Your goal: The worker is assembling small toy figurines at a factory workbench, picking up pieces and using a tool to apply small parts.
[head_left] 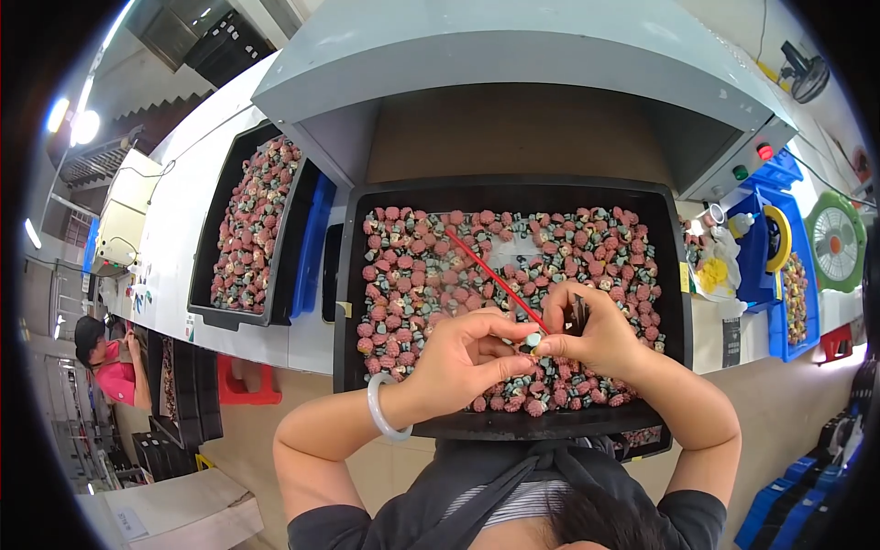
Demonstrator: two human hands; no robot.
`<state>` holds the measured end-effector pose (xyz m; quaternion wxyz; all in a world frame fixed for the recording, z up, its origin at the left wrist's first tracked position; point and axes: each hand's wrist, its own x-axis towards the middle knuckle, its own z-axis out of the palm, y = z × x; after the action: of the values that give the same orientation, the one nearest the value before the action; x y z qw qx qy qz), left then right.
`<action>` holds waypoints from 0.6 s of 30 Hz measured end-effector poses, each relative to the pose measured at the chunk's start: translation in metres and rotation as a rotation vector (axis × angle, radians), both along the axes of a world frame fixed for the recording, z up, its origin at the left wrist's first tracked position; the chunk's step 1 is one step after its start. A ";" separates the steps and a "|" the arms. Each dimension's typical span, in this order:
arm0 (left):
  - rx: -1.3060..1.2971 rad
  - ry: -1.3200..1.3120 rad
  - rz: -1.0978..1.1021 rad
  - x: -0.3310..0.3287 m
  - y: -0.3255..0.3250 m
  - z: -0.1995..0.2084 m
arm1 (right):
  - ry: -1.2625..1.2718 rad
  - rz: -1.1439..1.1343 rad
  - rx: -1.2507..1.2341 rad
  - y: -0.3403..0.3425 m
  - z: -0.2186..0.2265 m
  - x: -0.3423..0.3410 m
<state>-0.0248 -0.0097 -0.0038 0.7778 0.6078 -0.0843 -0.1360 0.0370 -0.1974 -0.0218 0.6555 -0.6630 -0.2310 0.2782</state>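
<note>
Over a large black tray (678, 275), my two hands meet at a small pale-green piece (533, 339). My left hand (467, 353), with a pale bangle at its wrist, has thumb and fingers closed around that piece. My right hand (596, 335) is closed on a thin red stick (495, 278), which slants up and left across the tray. A dark slim object (579, 313) also shows between the right fingers; its kind is unclear. Many small pink, bumpy figures (403, 261) with grey-green parts fill the tray below.
A grey metal booth (513, 55) stands behind the tray. Another black tray (229, 316) of similar figures lies left. Blue bins (788, 348), a yellow tape roll (778, 240) and a green fan (836, 236) are at right. Another person (119, 371) sits far left, near a red stool (247, 380).
</note>
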 end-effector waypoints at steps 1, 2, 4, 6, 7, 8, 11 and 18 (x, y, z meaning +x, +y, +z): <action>0.022 0.003 -0.002 0.000 0.000 0.001 | -0.031 -0.032 0.041 0.001 -0.001 -0.001; 0.045 0.006 -0.004 0.000 0.000 0.001 | -0.029 -0.033 0.040 0.002 -0.001 -0.003; 0.034 0.029 -0.010 0.002 0.001 -0.002 | -0.097 -0.037 0.057 0.003 0.001 -0.005; 0.023 0.053 -0.015 0.004 0.002 -0.002 | -0.048 -0.034 0.052 0.004 0.014 -0.005; 0.006 0.111 -0.054 0.006 0.003 0.001 | -0.004 -0.035 0.046 0.004 0.020 -0.005; -0.011 0.170 -0.094 0.007 0.004 0.003 | -0.004 -0.037 0.044 0.004 0.022 -0.005; -0.028 0.225 -0.055 0.007 0.000 0.002 | -0.498 0.046 -0.062 0.002 0.022 -0.005; 0.034 0.365 -0.478 0.017 0.003 -0.009 | -0.488 0.301 -0.186 -0.006 0.027 -0.020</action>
<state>-0.0082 -0.0067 -0.0126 0.7157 0.5493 -0.0817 -0.4236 0.0166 -0.2036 0.0055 0.4684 -0.7259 -0.4509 0.2244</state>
